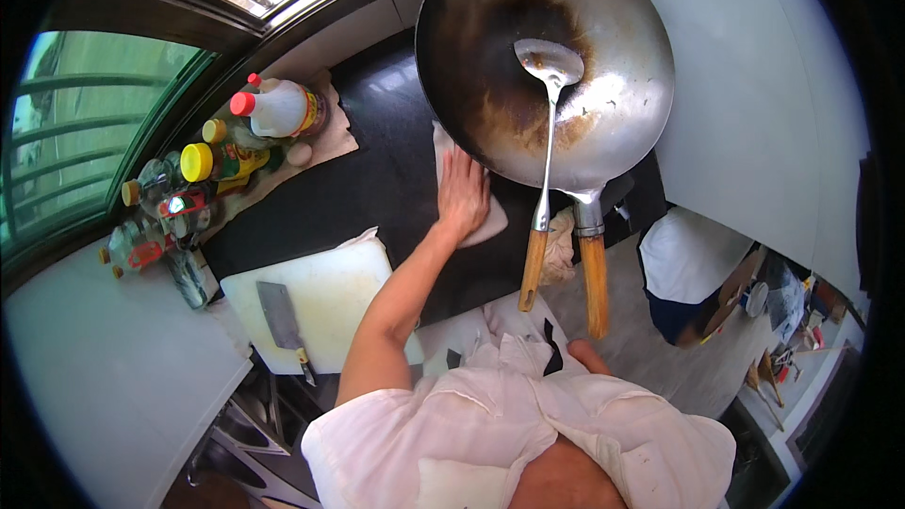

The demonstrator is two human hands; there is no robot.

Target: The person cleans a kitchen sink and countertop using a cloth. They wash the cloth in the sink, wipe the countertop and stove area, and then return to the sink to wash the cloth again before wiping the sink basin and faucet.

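Note:
My left hand (463, 196) lies flat, palm down, on a folded pale cloth (488, 226) on the black countertop (304, 201), beside the wok's lower left rim. A large steel wok (622, 63), stained brown inside, has a wooden handle and holds a metal ladle (551, 62) with a wooden grip. Only the forearm of my right arm shows, low beside my shirt; the right hand itself is out of view. To the left, a cleaver (281, 314) rests on a white cutting board (332, 279). A crumpled cloth (560, 247) is partly hidden behind the ladle and wok handles.
Sauce bottles with red caps (279, 109) and yellow caps (196, 161), plus clear bottles (141, 244), line the window side. A pale round object (299, 154) sits near them. A dish rack (247, 431) is at lower left. Another person (696, 254) is at the right, near cluttered shelving.

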